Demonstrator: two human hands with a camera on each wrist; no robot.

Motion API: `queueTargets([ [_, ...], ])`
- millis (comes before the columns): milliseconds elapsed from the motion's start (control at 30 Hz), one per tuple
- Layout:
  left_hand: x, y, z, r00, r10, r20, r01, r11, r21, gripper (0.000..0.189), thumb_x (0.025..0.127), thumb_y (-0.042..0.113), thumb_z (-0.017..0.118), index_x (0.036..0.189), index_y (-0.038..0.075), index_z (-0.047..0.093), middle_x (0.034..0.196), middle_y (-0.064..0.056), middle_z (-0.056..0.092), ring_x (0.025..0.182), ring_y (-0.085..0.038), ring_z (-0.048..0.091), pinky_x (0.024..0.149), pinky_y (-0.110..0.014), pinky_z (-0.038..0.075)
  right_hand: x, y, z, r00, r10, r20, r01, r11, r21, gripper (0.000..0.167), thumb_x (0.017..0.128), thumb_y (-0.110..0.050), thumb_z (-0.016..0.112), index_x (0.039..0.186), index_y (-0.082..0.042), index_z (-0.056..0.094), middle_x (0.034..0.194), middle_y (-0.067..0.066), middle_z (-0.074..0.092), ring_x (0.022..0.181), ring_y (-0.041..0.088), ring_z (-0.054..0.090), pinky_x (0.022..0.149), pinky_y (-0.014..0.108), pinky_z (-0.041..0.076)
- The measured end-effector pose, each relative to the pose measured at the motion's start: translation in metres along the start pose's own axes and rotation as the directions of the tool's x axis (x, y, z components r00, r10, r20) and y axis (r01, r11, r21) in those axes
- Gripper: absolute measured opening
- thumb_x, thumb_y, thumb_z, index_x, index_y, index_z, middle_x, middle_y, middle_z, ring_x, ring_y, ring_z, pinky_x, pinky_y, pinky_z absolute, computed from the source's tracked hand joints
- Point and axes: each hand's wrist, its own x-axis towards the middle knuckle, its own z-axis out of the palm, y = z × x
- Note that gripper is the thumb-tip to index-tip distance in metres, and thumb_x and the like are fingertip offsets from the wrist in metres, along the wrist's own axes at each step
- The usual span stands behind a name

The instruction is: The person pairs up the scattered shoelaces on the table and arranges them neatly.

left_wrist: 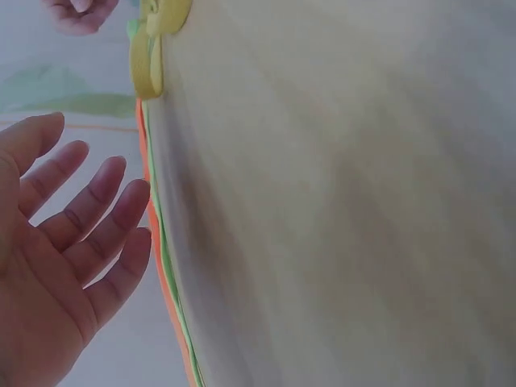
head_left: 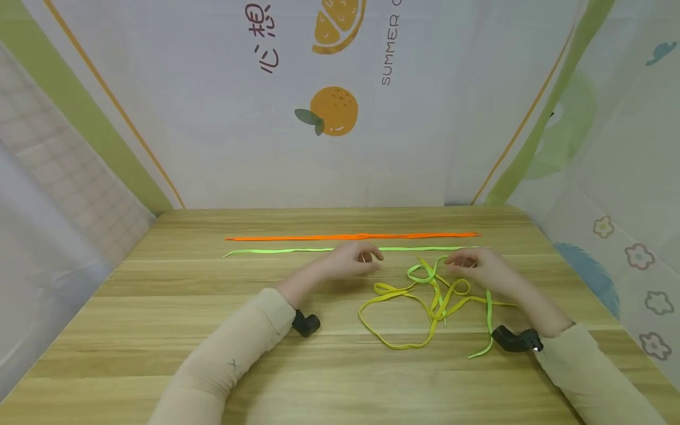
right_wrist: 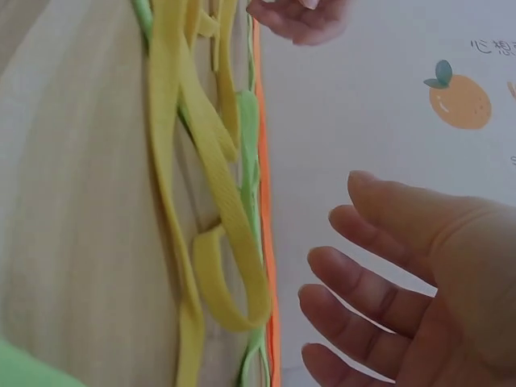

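Note:
My left hand (head_left: 347,261) hovers over the middle of the table, fingers loosely bent, holding nothing. Its palm and spread fingers show in the left wrist view. Over the right side is my right hand (head_left: 487,270), also with nothing in its relaxed fingers, beside a loose heap of flat shoelaces. That heap has a yellow lace (head_left: 399,346) in loops, crossed by a light green lace (head_left: 489,319). Behind both hands, an orange lace (head_left: 287,238) lies stretched straight from left to right. A straight light green lace (head_left: 265,251) runs alongside it, partly covered by my left hand.
The wood-grain table (head_left: 175,330) is backed by a white printed curtain (head_left: 228,147) at its far edge. More patterned cloth (head_left: 600,195) hangs at the right. A black wrist device (head_left: 305,323) is on the left arm, and another black device (head_left: 516,339) on the right.

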Motion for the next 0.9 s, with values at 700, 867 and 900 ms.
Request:
queueTargets([
  [700,0.035,0.014,0.019,0.98,0.065,0.187,-0.065,0.998,-0.008,0.033,0.096,0.028,0.059,0.128,0.016,0.061,0.096,0.004,0.062,0.085,-0.011,0.058,0.074,-0.025,0.047,0.008,0.004,0.021,0.991,-0.089,0.103,0.086,0.996,0.036,0.031,0.09,-0.023,0.068,0.116,-0.006,0.068,0.084,-0.004,0.06,0.079,0.016,0.056,0.066,0.031,0.048],
  [867,0.04,0.016,0.023,0.975,0.059,0.216,-0.05,0.998,-0.05,0.035,0.095,0.025,0.062,0.128,0.015,0.061,0.094,0.002,0.063,0.083,-0.012,0.058,0.073,-0.025,0.047,0.008,0.004,0.024,0.988,-0.088,0.124,0.082,0.995,0.054,0.031,0.091,-0.022,0.067,0.118,-0.006,0.067,0.085,-0.002,0.058,0.075,0.016,0.053,0.063,0.03,0.047],
  [900,0.04,0.017,0.023,0.973,0.052,0.223,-0.04,0.998,-0.058,0.035,0.094,0.025,0.063,0.128,0.015,0.061,0.094,0.002,0.063,0.083,-0.012,0.058,0.073,-0.025,0.046,0.009,0.004,0.025,0.987,-0.092,0.131,0.085,0.995,0.06,0.031,0.091,-0.021,0.067,0.118,-0.006,0.067,0.084,-0.002,0.059,0.074,0.016,0.053,0.062,0.03,0.046],
])
